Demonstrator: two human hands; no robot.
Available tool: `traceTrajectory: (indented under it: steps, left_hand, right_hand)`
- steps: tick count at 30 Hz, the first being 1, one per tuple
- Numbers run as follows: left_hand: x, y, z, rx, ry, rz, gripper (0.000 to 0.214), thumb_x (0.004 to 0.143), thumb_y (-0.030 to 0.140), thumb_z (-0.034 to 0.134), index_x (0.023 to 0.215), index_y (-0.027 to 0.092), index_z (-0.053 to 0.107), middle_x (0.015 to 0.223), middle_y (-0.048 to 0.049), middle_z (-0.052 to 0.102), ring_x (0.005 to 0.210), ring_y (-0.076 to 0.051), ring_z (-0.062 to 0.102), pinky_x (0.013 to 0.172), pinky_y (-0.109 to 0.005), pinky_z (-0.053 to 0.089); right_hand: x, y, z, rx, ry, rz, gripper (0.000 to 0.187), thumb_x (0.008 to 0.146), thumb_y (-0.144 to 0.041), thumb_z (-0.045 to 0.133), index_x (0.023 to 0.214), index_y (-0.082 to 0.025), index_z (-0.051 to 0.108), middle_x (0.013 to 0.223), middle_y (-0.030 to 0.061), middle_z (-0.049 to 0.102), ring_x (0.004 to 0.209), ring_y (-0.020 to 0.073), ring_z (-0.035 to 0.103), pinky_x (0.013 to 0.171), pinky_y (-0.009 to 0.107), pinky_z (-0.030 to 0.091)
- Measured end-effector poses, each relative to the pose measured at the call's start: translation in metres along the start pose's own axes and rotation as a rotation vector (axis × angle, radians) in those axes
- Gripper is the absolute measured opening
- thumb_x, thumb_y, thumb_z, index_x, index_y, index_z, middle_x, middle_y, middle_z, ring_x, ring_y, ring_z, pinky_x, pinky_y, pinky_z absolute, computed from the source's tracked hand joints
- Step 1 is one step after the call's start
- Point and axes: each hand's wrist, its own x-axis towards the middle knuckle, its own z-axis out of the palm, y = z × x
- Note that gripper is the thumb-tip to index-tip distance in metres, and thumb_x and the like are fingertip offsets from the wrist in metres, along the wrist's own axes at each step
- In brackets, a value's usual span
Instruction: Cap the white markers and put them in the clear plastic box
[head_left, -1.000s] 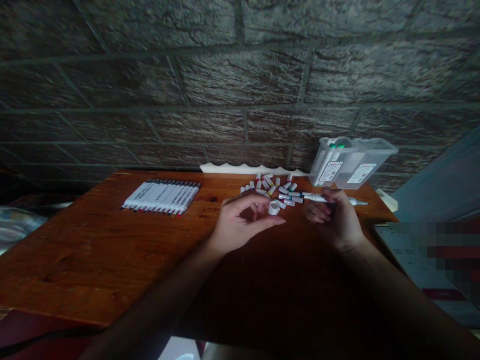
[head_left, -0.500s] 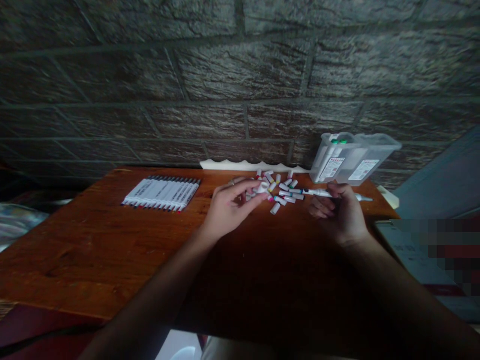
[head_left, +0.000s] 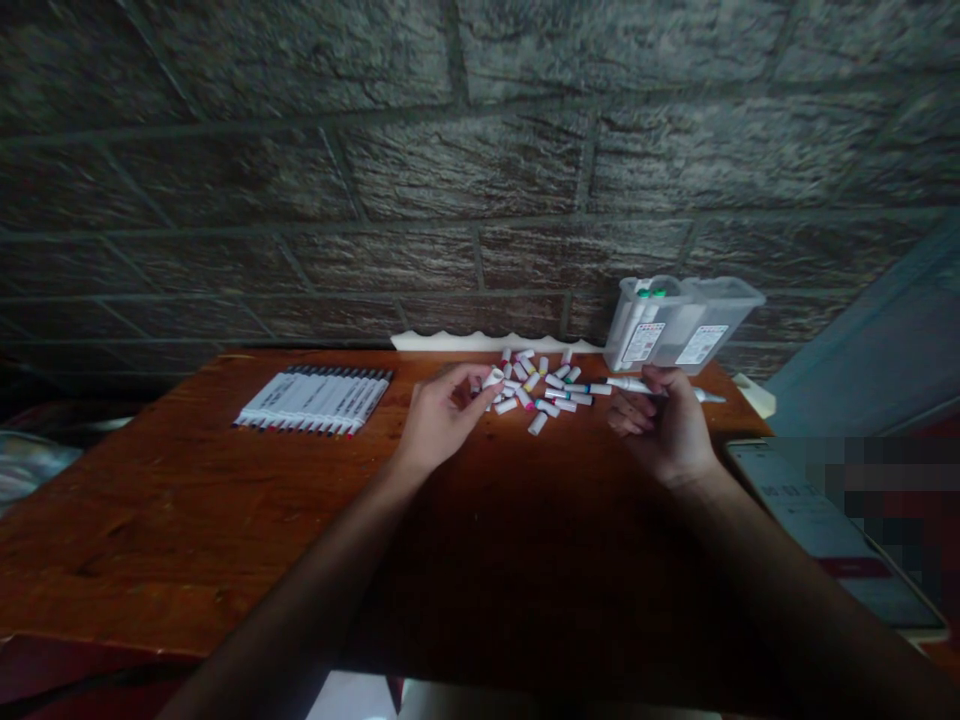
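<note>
My left hand point(head_left: 442, 415) is closed, pinching a white marker cap point(head_left: 493, 378) between thumb and fingers at the left edge of a scattered pile of caps point(head_left: 537, 424). Coloured ends show on many of those caps. To the right of the pile, my right hand point(head_left: 671, 430) is closed around a white marker point(head_left: 630, 384), which lies roughly level. Its dark end points left towards the pile, and its pale tapered end sticks out beyond the hand. Left of my hands, a neat row of white markers point(head_left: 315, 400) lies side by side on the wooden table point(head_left: 187, 530).
A clear plastic case point(head_left: 679, 325) holding a few green-ended markers stands at the back right. A white wavy-edged strip point(head_left: 480, 342) lies along the stone-look wall point(head_left: 420, 250). A pale box point(head_left: 795, 500) sits beyond the table's right edge.
The view has shifted slightly. My left hand has drawn a little left, away from the caps, still pinching the cap. My right hand keeps its hold on the marker.
</note>
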Motion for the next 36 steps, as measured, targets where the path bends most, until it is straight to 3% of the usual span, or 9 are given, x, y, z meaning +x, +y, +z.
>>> traceTrajectory:
  steps: [5,8,12,17,21,26,31,36]
  left_hand:
    - [-0.003,-0.006,0.008,0.107,-0.245,0.083,0.014,0.084,0.026,0.065,0.096,0.021,0.071,0.098,-0.0047,0.072,0.092,-0.019,0.066,0.085,-0.034,0.051]
    - [-0.008,-0.01,0.019,0.155,-0.318,0.106,0.014,0.084,0.022,0.064,0.096,0.021,0.071,0.1,-0.0044,0.072,0.095,-0.02,0.066,0.088,-0.036,0.051]
    - [-0.014,-0.014,0.027,0.204,-0.326,0.085,0.018,0.086,0.025,0.063,0.102,0.022,0.07,0.104,-0.0041,0.072,0.096,-0.021,0.066,0.09,-0.037,0.051]
    - [-0.009,-0.016,0.021,0.219,-0.329,0.107,0.023,0.086,0.033,0.063,0.105,0.022,0.07,0.102,-0.0048,0.072,0.095,-0.021,0.066,0.087,-0.036,0.051]
    - [-0.001,-0.023,0.012,0.271,-0.273,0.137,0.022,0.091,0.029,0.054,0.104,0.02,0.069,0.106,-0.0067,0.071,0.1,-0.021,0.063,0.093,-0.039,0.048]
    - [0.0,-0.031,0.011,0.393,-0.362,0.131,0.026,0.092,0.022,0.046,0.106,0.018,0.068,0.107,-0.0087,0.068,0.103,-0.022,0.06,0.097,-0.042,0.045]
    - [-0.005,-0.029,0.017,0.438,-0.372,0.13,0.029,0.088,0.021,0.05,0.113,0.018,0.065,0.115,-0.0098,0.065,0.11,-0.025,0.055,0.1,-0.043,0.043]
    - [-0.005,-0.026,0.02,0.404,-0.368,0.107,0.023,0.09,0.023,0.05,0.104,0.017,0.067,0.109,-0.011,0.066,0.109,-0.027,0.056,0.098,-0.044,0.043]
  right_hand:
    - [0.001,0.001,0.0,-0.011,0.021,0.021,0.03,0.072,-0.019,0.058,0.057,-0.021,0.032,0.042,-0.0093,0.026,0.04,0.0061,0.013,0.037,0.02,0.015]
    - [0.001,0.003,0.001,-0.019,0.026,0.02,0.03,0.071,-0.019,0.059,0.057,-0.021,0.032,0.041,-0.0095,0.026,0.04,0.0061,0.013,0.037,0.02,0.015]
    - [0.001,0.005,0.001,-0.035,0.022,0.015,0.031,0.071,-0.019,0.06,0.057,-0.021,0.032,0.041,-0.0098,0.026,0.039,0.006,0.014,0.037,0.02,0.015]
    - [0.0,0.005,0.001,-0.048,0.011,0.02,0.032,0.072,-0.02,0.061,0.058,-0.021,0.032,0.042,-0.01,0.026,0.039,0.006,0.014,0.036,0.019,0.016]
    - [0.0,0.005,0.002,-0.039,-0.004,0.016,0.031,0.073,-0.02,0.061,0.059,-0.021,0.033,0.042,-0.01,0.027,0.039,0.0061,0.013,0.036,0.019,0.016]
    - [-0.001,0.007,0.004,-0.056,-0.052,0.029,0.033,0.075,-0.023,0.062,0.059,-0.021,0.033,0.043,-0.0101,0.025,0.038,0.0057,0.013,0.035,0.019,0.016]
    - [-0.002,0.008,0.004,-0.065,-0.072,0.036,0.035,0.076,-0.027,0.064,0.06,-0.021,0.034,0.044,-0.0104,0.026,0.038,0.0054,0.013,0.035,0.018,0.018]
    - [-0.001,0.009,0.003,-0.049,-0.103,0.054,0.032,0.078,-0.027,0.065,0.06,-0.02,0.038,0.044,-0.0101,0.027,0.039,0.0053,0.013,0.036,0.017,0.017]
